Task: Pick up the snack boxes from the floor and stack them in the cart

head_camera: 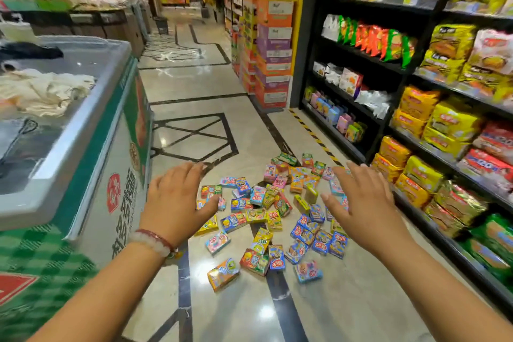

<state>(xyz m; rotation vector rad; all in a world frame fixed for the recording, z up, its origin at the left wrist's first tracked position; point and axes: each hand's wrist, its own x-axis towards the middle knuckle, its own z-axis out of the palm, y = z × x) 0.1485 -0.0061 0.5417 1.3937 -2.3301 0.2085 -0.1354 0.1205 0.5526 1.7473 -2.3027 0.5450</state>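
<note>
a heap of small snack boxes (266,214) lies scattered on the pale tiled floor (194,83), in yellow, blue, pink, orange and green, most lying flat, a few on edge, between a chest freezer (83,130) on the left and dark shelves (388,69) of bagged snacks on the right. the left hand (177,200) and right hand (363,203) hover above the heap, palms down, fingers straight and spread, holding nothing. each hand hides some boxes. box print is too small to read; the freezer's side writing is blurred
</note>
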